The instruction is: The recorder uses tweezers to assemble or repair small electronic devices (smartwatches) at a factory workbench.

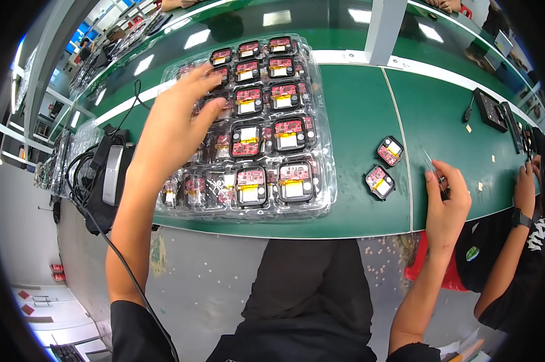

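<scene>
My left hand (179, 117), fingers spread and holding nothing, hovers over the left side of a clear plastic tray (325, 163). Rows of small square black device housings (246, 141) sit in its pockets, each with a red circuit board and a white-and-yellow part. Part of the tray's left column is hidden under my hand. On the right, my right hand (448, 196) is closed on thin metal tweezers (428, 158), tips pointing away from me. Left of the tweezers, two more housings lie on the green bench, an upper one (390, 151) and a lower one (380, 182), almost touching.
Black cables and a grey-black device (112, 175) stand at the bench's left end. A co-worker's arm with a watch (520, 218) is at the far right, near a black box (490, 110). A white post (383, 33) rises behind the bench (360, 217).
</scene>
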The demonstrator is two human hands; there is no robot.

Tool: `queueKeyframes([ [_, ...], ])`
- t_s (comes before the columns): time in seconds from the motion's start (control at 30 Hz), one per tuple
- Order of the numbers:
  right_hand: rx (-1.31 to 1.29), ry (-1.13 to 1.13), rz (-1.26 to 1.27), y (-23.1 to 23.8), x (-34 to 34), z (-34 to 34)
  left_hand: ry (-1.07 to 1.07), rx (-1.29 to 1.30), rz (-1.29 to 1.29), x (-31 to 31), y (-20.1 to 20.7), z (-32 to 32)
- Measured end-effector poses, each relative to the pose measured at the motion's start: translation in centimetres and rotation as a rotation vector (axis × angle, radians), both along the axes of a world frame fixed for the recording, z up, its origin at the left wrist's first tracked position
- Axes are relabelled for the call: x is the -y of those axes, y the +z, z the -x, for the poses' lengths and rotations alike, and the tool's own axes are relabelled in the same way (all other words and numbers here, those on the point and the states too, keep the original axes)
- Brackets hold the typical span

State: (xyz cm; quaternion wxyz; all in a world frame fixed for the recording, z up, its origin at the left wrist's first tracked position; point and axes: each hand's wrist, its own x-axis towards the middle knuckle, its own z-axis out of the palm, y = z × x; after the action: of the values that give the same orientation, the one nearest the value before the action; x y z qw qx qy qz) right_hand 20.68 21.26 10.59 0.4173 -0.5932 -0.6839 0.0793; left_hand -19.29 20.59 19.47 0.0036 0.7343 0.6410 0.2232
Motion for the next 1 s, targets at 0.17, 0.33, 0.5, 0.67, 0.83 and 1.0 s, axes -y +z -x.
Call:
queueKeyframes([
  [0.17,0.018,0.006,-0.028,0.3,0.2,-0.4,-0.074,-0.032,-0.405,2.9,1.2,-7.0],
  [0.33,0.022,0.026,-0.005,0.1,-0.1,0.6,-0.557,0.027,-0.228,6.9,-2.1,-16.1],
  [0.5,-0.002,0.027,0.005,-0.1,0.0,-0.1,-0.235,-0.144,-0.238,5.3,-6.7,-21.1],
  [0.67,-0.029,0.025,-0.004,-0.5,0.0,-0.1,-0.131,-0.112,-0.242,5.1,-7.9,-22.3],
  [0.83,-0.037,-0.026,0.028,-0.6,0.1,-0.3,-0.290,-0.062,-0.213,6.3,-6.9,-21.0],
  [1.0,-0.010,-0.007,0.022,-0.5,0.0,0.1,-0.400,0.218,-0.274,8.8,-2.0,-17.5],
])
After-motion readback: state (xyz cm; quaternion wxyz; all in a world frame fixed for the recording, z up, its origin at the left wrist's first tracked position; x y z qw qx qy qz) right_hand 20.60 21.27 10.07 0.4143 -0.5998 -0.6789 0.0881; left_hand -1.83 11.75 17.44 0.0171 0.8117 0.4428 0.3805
